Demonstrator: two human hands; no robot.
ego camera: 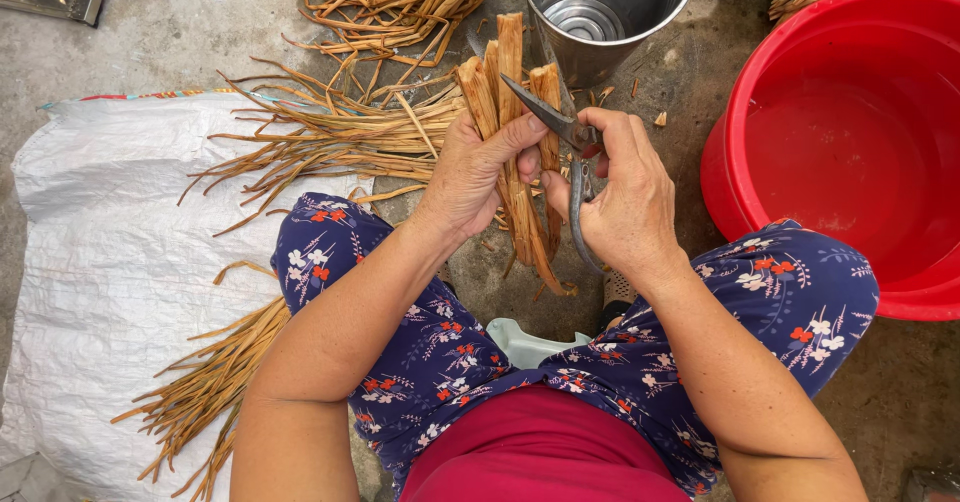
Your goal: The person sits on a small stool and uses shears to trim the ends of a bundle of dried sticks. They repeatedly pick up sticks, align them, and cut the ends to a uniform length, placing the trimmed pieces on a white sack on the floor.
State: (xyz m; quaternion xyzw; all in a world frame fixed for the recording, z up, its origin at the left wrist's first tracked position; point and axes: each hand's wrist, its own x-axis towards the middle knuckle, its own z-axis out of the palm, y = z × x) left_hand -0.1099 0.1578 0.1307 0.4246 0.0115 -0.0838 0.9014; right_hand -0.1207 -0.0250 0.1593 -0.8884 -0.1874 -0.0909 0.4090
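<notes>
My left hand [478, 172] grips a bundle of tan dried plant strips [505, 82], held upright above my knees. My right hand [622, 197] holds dark metal scissors [560, 122], their blades open against the upper part of the bundle. The long scissor handles [578, 217] run down through my palm. Both hands meet at the middle of the bundle, over the bare concrete.
A steel bucket [610, 7] stands just beyond the bundle. A red plastic basin [850, 142] with water sits at the right. Loose strips [330, 132] lie on a white woven sack [100, 262] at the left, more [210, 382] by my left knee.
</notes>
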